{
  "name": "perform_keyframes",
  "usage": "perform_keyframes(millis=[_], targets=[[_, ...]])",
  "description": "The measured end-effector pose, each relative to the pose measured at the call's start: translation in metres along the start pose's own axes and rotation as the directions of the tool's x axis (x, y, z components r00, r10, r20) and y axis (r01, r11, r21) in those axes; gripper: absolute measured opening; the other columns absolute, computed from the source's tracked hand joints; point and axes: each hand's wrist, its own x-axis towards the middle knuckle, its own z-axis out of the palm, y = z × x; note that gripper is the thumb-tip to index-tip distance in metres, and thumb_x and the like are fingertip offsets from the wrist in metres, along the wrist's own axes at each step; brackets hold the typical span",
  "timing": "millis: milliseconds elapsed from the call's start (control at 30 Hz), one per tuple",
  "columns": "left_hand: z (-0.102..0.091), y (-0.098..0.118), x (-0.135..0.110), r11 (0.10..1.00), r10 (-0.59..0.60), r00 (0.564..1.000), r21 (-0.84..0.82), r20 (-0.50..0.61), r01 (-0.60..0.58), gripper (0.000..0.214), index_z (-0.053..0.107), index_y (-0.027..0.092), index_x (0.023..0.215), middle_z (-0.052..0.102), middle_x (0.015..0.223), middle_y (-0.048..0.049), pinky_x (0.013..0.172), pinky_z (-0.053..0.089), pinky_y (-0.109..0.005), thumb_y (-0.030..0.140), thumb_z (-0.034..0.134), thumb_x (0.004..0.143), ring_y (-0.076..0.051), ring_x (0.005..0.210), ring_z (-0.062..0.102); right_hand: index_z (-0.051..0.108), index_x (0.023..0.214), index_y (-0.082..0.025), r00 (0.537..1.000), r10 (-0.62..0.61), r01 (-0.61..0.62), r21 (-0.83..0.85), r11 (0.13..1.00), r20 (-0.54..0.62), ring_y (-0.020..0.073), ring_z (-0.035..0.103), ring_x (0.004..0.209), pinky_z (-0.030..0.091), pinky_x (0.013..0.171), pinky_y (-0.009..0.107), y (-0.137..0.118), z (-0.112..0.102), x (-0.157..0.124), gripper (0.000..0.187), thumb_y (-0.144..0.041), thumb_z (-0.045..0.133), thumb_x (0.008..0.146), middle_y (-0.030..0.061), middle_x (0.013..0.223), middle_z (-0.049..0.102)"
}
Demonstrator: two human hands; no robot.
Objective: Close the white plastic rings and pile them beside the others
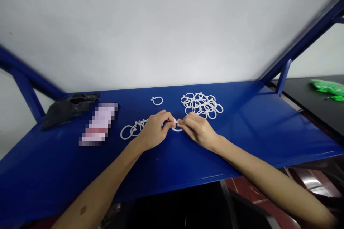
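Observation:
Between my two hands, over the middle of the blue shelf [172, 161], is a white plastic ring [177, 130] with a small fastening at its top. My left hand [156, 128] pinches it from the left, and my right hand [198, 128] pinches it from the right, the fingertips nearly meeting. A pile of similar white rings [200, 104] lies just beyond my right hand. Several more rings [129, 131] lie left of my left hand, partly hidden by it. One single ring [157, 101] rests apart, farther back.
On the left lie a blurred-out pinkish rectangular item [99, 123] and a crumpled black plastic bag [71, 107]. Blue metal posts [23, 89] frame the shelf, with a pale wall [161, 28] behind. A green packet [329, 88] sits on a black surface at far right.

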Motion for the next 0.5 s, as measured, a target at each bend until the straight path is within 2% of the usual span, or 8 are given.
perform_keyframes(millis=[200, 333, 400, 500], targets=[[0.000, 0.005, 0.000, 1.000, 0.002, 0.998, 0.023, -0.056, 0.000, 0.011, 0.061, 0.021, 0.085, 0.067, 0.081, -0.0012, 0.077, 0.050, -0.031, 0.019, 0.054, 0.093, -0.017, 0.078, 0.062, 0.065, 0.096, -0.020, 0.991, 0.102, -0.105, -0.027, 0.994, -0.082, 0.0169, 0.058, 0.075, 0.050, 0.071, 0.032, -0.003, 0.008, 0.001, 0.019, -0.026, 0.048, 0.103, 0.0055, 0.082, 0.066], [-0.002, 0.000, 0.003, 0.997, 0.001, 0.998, 0.081, -0.056, 0.004, 0.013, 0.065, 0.021, 0.095, 0.071, 0.089, -0.0032, 0.083, 0.050, -0.034, 0.027, 0.053, 0.097, -0.019, 0.086, 0.064, 0.065, 0.090, -0.021, 0.975, 0.174, -0.184, -0.057, 0.981, -0.141, 0.0173, 0.060, 0.074, 0.050, 0.069, 0.032, -0.007, 0.000, 0.011, 0.019, -0.030, 0.052, 0.101, 0.0054, 0.083, 0.069], [-0.004, -0.009, 0.004, 0.985, -0.027, 0.998, 0.168, -0.055, 0.036, 0.017, 0.067, 0.021, 0.103, 0.073, 0.097, -0.0047, 0.087, 0.049, -0.037, 0.029, 0.052, 0.098, -0.021, 0.094, 0.063, 0.064, 0.084, -0.022, 0.946, 0.253, -0.275, -0.085, 0.958, -0.205, 0.0173, 0.060, 0.072, 0.049, 0.067, 0.032, -0.002, -0.008, 0.017, 0.019, -0.029, 0.054, 0.099, 0.0051, 0.082, 0.069], [-0.009, -0.025, 0.005, 0.922, -0.090, 0.994, 0.371, -0.064, 0.107, 0.021, 0.067, 0.019, 0.111, 0.074, 0.106, -0.0073, 0.092, 0.046, -0.042, 0.025, 0.051, 0.097, -0.026, 0.104, 0.059, 0.063, 0.080, -0.021, 0.873, 0.380, -0.428, -0.108, 0.897, -0.304, 0.0166, 0.059, 0.067, 0.046, 0.065, 0.032, 0.018, -0.021, 0.019, 0.017, -0.028, 0.059, 0.094, 0.0039, 0.078, 0.068]])
